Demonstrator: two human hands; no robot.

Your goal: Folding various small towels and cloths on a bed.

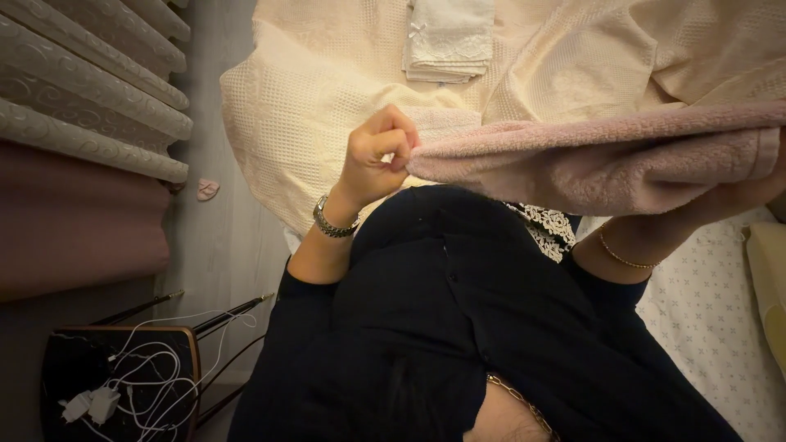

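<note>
- Up front, the left hand (372, 155) has its fingers (396, 141) clenched, pinching the corner of the pink towel (598, 160).
- The right hand (741, 196) lies beneath the towel's far end; its grip cannot be told.

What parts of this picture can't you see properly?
Head view only:
- The right hand: mostly hidden behind the pink towel, so its grip cannot be told.
- The pink towel's far end: cut off by the right edge.
- The folded white cloth on the cream blanket: its top is cut off by the upper edge.
- The small pink thing on the floor: too small to tell.
- The left hand pinches the towel's corner; that shows clearly.
</note>
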